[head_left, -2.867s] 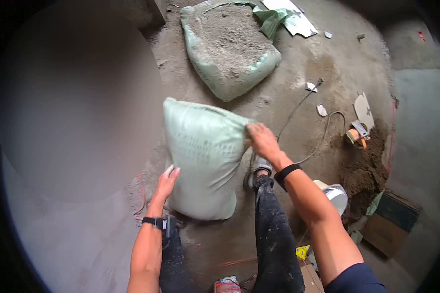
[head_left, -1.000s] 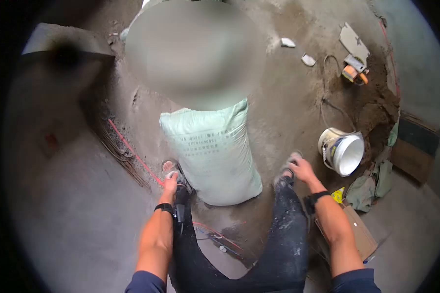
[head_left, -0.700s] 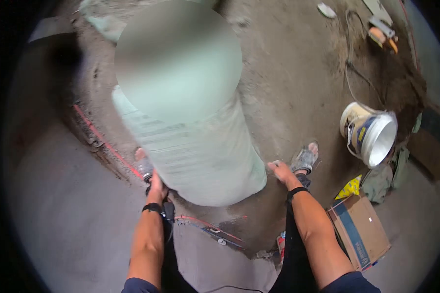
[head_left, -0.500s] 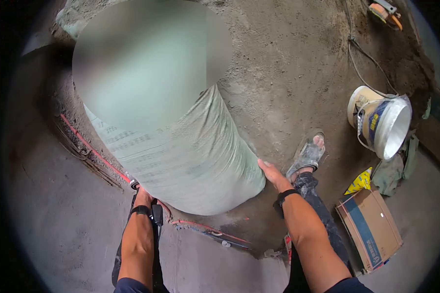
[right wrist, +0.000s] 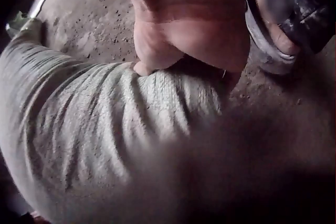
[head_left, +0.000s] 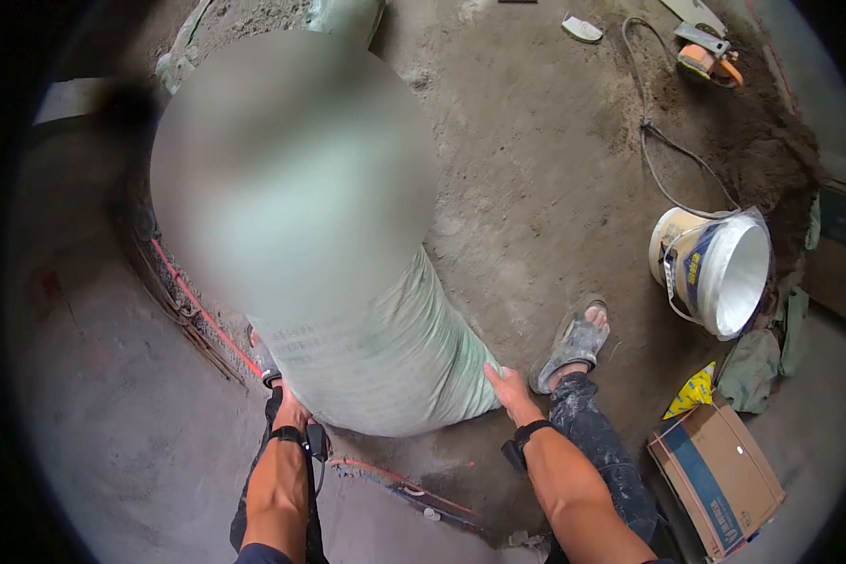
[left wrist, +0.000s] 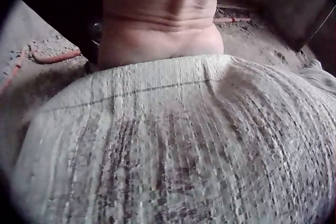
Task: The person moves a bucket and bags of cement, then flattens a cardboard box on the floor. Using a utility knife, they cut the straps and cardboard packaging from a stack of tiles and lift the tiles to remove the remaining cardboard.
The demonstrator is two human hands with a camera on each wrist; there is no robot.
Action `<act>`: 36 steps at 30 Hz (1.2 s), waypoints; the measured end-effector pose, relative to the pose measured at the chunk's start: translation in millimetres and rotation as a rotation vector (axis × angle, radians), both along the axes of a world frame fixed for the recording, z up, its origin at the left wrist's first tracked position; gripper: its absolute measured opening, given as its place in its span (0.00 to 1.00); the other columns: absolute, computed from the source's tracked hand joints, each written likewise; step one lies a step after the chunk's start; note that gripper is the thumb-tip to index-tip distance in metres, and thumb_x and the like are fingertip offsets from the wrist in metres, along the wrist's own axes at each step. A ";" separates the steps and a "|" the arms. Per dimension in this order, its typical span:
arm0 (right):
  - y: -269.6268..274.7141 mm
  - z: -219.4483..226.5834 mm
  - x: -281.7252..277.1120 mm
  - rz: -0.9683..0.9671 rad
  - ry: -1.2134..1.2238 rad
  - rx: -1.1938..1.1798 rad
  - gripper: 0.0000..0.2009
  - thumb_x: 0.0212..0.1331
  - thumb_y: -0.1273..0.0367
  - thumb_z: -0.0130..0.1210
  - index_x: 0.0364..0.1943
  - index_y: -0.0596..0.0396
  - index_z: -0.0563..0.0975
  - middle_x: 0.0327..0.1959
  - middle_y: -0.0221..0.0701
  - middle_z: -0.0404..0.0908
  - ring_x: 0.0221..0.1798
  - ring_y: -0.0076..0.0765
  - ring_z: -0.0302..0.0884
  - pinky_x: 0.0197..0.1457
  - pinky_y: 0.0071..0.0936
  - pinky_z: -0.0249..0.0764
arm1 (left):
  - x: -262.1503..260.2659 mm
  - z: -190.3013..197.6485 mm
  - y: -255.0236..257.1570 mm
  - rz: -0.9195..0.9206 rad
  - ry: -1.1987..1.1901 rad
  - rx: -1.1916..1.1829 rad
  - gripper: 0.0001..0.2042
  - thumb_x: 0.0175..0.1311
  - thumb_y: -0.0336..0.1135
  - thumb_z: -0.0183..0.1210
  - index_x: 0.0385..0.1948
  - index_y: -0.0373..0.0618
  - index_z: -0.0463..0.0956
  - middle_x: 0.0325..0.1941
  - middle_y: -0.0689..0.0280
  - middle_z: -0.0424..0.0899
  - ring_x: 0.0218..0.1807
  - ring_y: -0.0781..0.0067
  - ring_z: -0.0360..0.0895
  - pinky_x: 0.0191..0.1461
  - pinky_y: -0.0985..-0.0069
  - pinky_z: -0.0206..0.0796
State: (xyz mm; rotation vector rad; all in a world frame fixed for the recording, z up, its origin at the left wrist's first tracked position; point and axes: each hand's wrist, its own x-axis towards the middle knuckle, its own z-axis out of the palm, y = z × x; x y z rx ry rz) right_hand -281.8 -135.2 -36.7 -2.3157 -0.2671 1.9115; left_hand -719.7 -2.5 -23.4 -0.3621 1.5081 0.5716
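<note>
A full pale green woven sack [head_left: 367, 376] lies in front of me between my feet, with printed characters on its upper side. A blurred oval covers its far part in the head view. My right hand [head_left: 509, 393] grips the sack's near right corner, thumb on top; creases run out from there in the right wrist view, where the hand [right wrist: 191, 43] bends over the cloth. At the near left corner, my left hand [head_left: 291, 409] holds the sack's edge. Its fingers are hidden behind the cloth in the left wrist view, leaving the heel of the hand [left wrist: 160, 43] showing.
A white bucket [head_left: 710, 273] lies tipped at the right, near a corded orange power tool [head_left: 710, 58]. Below it are a yellow packet [head_left: 694, 390] and a cardboard box [head_left: 724, 475]. A red hose [head_left: 202, 305] runs along the left. My sandalled right foot [head_left: 578, 343] stands beside the sack.
Earlier, my right hand held the sack's upper corner while it stood tilted. It then lay down, and both hands came away and reached its near corners. The right hand has now closed on its corner.
</note>
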 end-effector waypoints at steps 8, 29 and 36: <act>26.9 77.7 -21.8 0.433 -0.336 -0.023 0.31 0.56 0.42 0.49 0.35 0.63 0.79 0.35 0.56 0.79 0.43 0.64 0.76 0.47 0.50 0.70 | 0.0 4.4 -4.0 -0.016 -0.076 0.059 0.34 0.64 0.64 0.41 0.62 0.45 0.65 0.64 0.59 0.71 0.61 0.52 0.69 0.65 0.54 0.59; 69.7 278.6 102.5 0.475 -0.349 0.139 0.25 0.58 0.51 0.42 0.32 0.61 0.79 0.33 0.55 0.79 0.41 0.66 0.76 0.47 0.54 0.70 | 180.4 178.2 6.0 -0.274 -0.022 0.262 0.40 0.64 0.69 0.35 0.69 0.47 0.52 0.72 0.60 0.57 0.72 0.57 0.54 0.73 0.60 0.45; 67.8 414.4 83.1 -0.022 -0.336 0.111 0.20 0.57 0.59 0.48 0.28 0.67 0.78 0.24 0.45 0.80 0.30 0.46 0.79 0.35 0.41 0.70 | 211.4 264.7 74.2 -0.709 0.071 0.142 0.41 0.62 0.66 0.45 0.66 0.36 0.57 0.68 0.54 0.63 0.69 0.60 0.58 0.71 0.68 0.45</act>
